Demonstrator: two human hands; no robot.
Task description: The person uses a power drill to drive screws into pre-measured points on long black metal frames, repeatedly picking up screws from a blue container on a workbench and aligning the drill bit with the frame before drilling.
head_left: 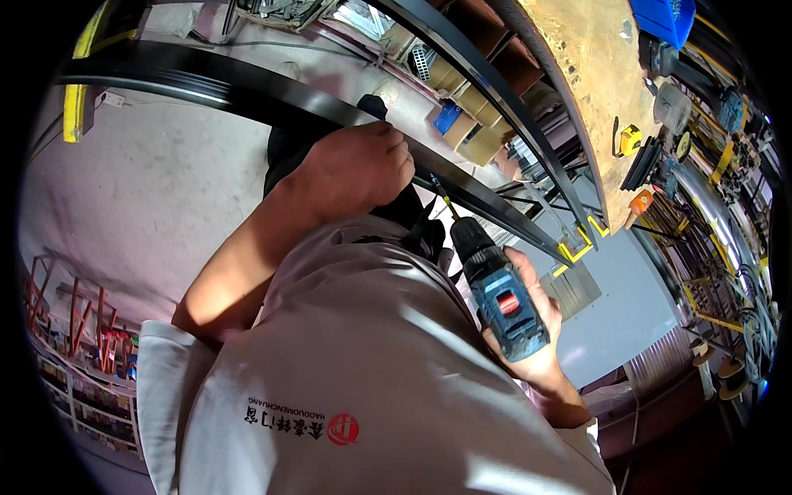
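A blue and black cordless drill (505, 301) sits in my right hand (546, 312), whose fingers wrap round its grip. Its long thin bit (446, 200) points up and left, with the tip close to the near side of a long dark metal profile (474, 191). My left hand (359, 165) is closed with curled fingers and rests at the same profile, left of the bit. Whatever those fingers may pinch is hidden. The profile runs across in front of me from upper left to lower right.
A second dark profile (495, 87) lies farther off. Yellow-padded supports (577, 247) are under the right ends, another yellow support (74, 111) at left. On the wooden bench (594, 82) lie a yellow tape measure (629, 140) and a blue bin (667, 21). Cardboard boxes (483, 136) stand beyond.
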